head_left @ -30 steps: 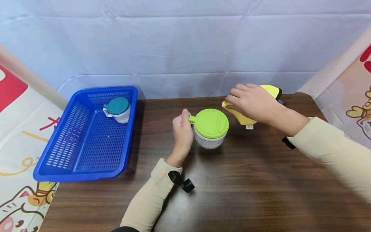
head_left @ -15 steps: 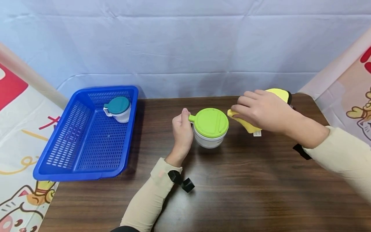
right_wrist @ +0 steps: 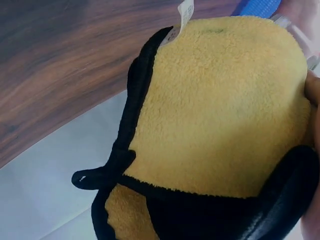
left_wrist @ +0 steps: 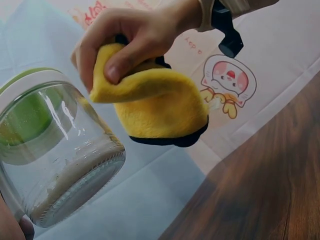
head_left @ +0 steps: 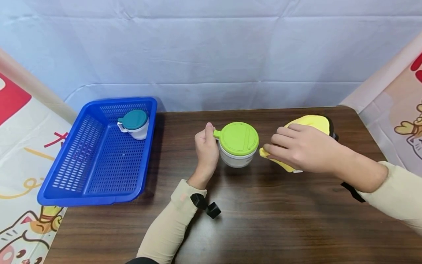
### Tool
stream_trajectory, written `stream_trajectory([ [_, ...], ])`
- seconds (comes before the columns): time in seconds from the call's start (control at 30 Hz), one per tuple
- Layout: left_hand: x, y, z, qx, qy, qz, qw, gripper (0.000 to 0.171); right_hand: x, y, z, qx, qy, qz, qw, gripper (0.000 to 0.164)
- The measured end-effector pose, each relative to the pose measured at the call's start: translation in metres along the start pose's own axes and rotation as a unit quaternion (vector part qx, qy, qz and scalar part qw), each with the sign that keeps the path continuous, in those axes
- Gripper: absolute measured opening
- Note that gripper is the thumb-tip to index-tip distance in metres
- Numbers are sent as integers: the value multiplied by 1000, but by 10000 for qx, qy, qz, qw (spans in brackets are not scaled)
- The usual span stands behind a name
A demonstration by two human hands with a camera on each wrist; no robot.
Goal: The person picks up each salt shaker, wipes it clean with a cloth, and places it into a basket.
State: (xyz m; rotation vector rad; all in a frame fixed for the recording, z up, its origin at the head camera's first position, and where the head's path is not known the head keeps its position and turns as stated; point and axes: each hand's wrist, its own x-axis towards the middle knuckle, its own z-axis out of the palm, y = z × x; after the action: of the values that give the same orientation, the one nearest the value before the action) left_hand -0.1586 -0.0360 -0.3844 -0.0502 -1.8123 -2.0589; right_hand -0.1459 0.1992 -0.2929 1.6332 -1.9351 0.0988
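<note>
My left hand [head_left: 207,151] grips the handle side of a clear glass seasoning jar [head_left: 238,160] with a lime-green lid [head_left: 239,138], thumb pointing up. In the left wrist view the jar [left_wrist: 62,145] shows its ribbed base and a white collar under the lid. To the right of it, my right hand [head_left: 301,148] pinches a folded yellow cleaning cloth [head_left: 313,121] with black edging. A gap separates cloth and jar in the head view. The right wrist view is mostly filled by the fuzzy cloth [right_wrist: 215,110], with its black loop and white tag.
A blue plastic basket [head_left: 145,172] stands on the left of the brown wooden table [head_left: 263,227]. Inside it sits a similar jar with a teal lid [head_left: 135,120]. A pale cloth backdrop [head_left: 211,55] rises behind the table, with printed sheets at both sides.
My right hand has drawn the cloth away from the jar, rightward and toward me. The left hand and jar have hardly moved.
</note>
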Motion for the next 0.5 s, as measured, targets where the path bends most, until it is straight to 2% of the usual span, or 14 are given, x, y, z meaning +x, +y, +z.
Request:
stream_trajectory([
  [0.2,0,0,1,12,-38,-38,10000,55,10,-12,-7,70,345,-127,9993,34],
  [0.5,-1,0,2,-5,-92,53,9999,56,22,-26,-10,136,372,-322,9987,32],
])
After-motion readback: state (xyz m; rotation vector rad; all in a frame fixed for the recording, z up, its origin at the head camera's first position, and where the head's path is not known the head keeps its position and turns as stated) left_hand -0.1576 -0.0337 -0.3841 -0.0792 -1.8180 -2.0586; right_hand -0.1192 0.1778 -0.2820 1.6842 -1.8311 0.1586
